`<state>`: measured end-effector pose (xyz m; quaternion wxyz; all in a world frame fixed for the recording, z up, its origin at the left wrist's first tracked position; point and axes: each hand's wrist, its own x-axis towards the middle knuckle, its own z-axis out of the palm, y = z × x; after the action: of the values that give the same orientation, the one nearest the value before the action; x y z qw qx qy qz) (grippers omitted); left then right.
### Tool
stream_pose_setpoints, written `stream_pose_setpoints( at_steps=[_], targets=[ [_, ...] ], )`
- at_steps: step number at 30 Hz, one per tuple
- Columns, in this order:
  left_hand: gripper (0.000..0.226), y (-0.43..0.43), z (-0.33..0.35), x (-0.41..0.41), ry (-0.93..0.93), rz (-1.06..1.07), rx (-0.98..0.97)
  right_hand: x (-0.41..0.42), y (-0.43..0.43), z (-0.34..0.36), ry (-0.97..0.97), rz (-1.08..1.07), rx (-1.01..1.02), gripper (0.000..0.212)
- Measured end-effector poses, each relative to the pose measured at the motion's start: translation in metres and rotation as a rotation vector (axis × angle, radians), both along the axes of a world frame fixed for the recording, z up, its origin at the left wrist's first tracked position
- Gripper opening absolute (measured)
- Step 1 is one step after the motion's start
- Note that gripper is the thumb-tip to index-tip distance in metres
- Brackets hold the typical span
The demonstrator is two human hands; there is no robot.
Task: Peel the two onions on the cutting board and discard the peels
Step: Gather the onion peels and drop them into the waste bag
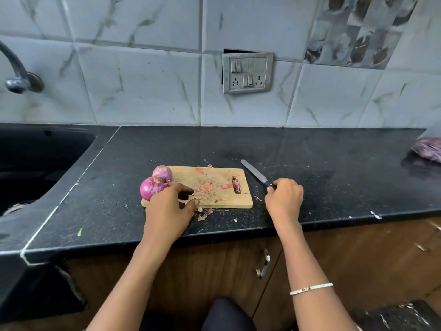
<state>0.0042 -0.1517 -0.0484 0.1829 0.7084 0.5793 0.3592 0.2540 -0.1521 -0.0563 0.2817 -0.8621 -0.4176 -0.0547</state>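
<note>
Cutting board (214, 180): pale bare wood, matt and scuffed, strewn with dry, papery peel scraps (207, 186); near onion (150, 187) and far onion (162, 172): smooth, glossy purple skin with dull, flaky patches. Knife (254, 172): grey metal blade of low sheen, dark handle; table (334, 177): black speckled stone, polished and faintly reflective. Wall tiles (143, 80): glossy, marble-patterned; switch plate (247, 72): grey metallic finish; tap (19, 75): dark metal; cabinet (358, 254): brown wood-grain front with shiny metal handle (263, 266); bangle (310, 288): bright metal.

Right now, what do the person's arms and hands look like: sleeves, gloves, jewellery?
No sleeves or gloves in view. The left hand and arm wear nothing. Above the right hand, a thin silver-white metal bangle with a small reddish bead circles the forearm.
</note>
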Motion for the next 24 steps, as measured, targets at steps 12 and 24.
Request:
stream_pose_setpoints(
  at_steps=[12,24],
  targets=[
    [0.034,-0.013,0.003,-0.016,0.153,0.263,0.011,-0.087,0.087,0.023,0.041,0.87,-0.278,0.064],
    [0.059,-0.012,0.0,-0.033,0.024,0.151,-0.208,-0.08,0.056,0.008,0.157,1.154,-0.341,0.063]
  ],
)
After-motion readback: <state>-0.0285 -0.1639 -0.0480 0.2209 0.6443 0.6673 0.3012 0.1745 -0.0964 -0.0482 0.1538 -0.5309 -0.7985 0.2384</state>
